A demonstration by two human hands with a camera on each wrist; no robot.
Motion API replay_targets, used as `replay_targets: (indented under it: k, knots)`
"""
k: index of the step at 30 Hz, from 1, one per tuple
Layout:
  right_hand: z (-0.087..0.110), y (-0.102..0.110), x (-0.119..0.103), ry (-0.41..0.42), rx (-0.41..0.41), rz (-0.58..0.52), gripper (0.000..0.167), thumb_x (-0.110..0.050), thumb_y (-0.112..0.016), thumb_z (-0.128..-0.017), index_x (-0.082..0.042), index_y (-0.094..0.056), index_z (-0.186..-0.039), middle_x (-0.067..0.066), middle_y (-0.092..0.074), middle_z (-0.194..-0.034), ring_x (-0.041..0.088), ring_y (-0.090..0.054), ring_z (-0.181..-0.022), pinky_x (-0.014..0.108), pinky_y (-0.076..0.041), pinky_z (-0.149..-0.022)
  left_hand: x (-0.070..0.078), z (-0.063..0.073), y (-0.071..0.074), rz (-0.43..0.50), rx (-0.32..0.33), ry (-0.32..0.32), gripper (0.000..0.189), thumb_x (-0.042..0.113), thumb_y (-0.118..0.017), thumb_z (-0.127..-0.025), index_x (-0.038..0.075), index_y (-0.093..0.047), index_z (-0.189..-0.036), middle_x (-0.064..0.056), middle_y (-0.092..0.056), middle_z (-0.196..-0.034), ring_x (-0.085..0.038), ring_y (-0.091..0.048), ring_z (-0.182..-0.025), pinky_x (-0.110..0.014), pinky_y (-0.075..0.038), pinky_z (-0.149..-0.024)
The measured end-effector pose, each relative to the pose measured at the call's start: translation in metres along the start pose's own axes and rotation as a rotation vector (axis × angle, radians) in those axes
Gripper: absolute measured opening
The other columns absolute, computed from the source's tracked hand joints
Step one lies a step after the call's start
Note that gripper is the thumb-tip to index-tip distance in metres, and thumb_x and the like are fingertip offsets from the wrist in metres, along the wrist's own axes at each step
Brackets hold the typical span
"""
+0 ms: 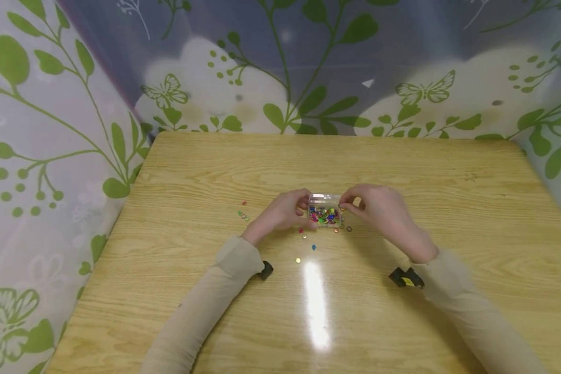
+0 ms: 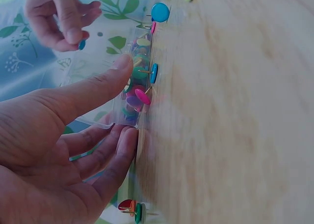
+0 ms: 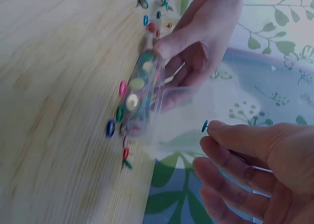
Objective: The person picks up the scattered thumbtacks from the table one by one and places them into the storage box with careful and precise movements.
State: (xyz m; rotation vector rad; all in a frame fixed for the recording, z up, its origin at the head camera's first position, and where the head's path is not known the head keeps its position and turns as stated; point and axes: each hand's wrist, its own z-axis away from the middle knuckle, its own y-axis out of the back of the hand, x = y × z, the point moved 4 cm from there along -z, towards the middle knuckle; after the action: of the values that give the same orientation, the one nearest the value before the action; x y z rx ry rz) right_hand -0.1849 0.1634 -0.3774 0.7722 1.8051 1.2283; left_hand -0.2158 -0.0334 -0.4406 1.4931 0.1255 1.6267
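A small clear plastic box of colourful thumbtacks stands on the table with its hinged lid raised at the back. My left hand grips the box at its left end, thumb along the near side and fingers round the far corner, as the left wrist view shows. Just off the box's right end, my right hand pinches one blue thumbtack between thumb and index finger. Its other fingers are loosely bent. In the left wrist view that blue tack hangs beyond the box.
Loose tacks lie in front of the box, among them a blue one and a gold one. Several more, including a green tack, lie to the left. A patterned wall covering rises behind the wooden table.
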Motion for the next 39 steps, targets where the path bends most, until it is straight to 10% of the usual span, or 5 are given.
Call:
replay_targets:
  k: [22,31,39]
  knots:
    - [-0.01,0.002,0.02,-0.037,0.063,-0.049,0.011,-0.018,-0.073,-0.095,-0.009,-0.078,-0.097,0.007,-0.076,-0.088,0.019,-0.068,-0.062,0.029,-0.047,-0.046,-0.001,-0.001,0.0,0.003,0.008,-0.001,0.071,0.025,-0.088,-0.08,0.008,-0.053,-0.139,-0.01,-0.063,-0.128,-0.025,-0.064,-0.113,-0.034,-0.055,-0.099]
    - [-0.018,-0.02,0.037,-0.13,-0.25,0.007,0.013,-0.02,-0.071,-0.095,-0.011,-0.077,-0.101,0.005,-0.077,-0.096,0.014,-0.057,-0.06,0.025,-0.039,-0.048,-0.002,-0.001,0.0,-0.002,0.009,-0.006,0.07,0.025,-0.088,-0.081,0.007,-0.054,-0.139,-0.01,-0.063,-0.128,-0.025,-0.064,-0.113,-0.033,-0.054,-0.099]
    - [-0.021,-0.03,0.038,-0.105,-0.285,-0.026,0.009,-0.017,-0.077,-0.09,-0.014,-0.078,-0.098,0.004,-0.077,-0.098,0.023,-0.07,-0.083,0.034,-0.055,-0.063,-0.001,0.0,0.0,0.03,0.003,-0.018,0.067,0.023,-0.088,-0.08,0.007,-0.055,-0.136,-0.011,-0.063,-0.128,-0.027,-0.065,-0.114,-0.035,-0.055,-0.099]
